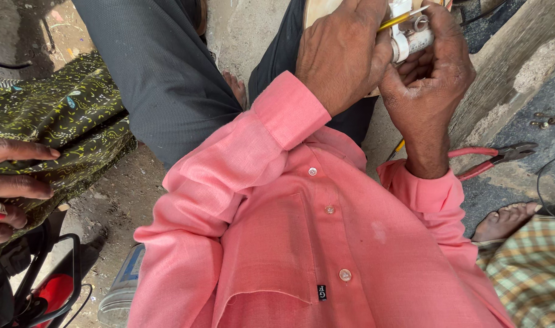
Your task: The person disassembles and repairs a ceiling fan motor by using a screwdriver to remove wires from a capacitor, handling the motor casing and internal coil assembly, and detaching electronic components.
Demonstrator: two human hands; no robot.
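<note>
Mid-job: left hand (344, 58) pinching yellow-handled tool (394, 22) into small white fitting (409, 36), gripped by right hand (432, 73) over lap; red-handled pliers (493, 157) on ground, unused; fitting seemingly unfinished.

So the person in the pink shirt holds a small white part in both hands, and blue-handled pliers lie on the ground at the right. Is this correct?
Not quite: the pliers have red handles, not blue, as the head view shows. The rest holds: left hand and right hand hold the small white part.
</note>
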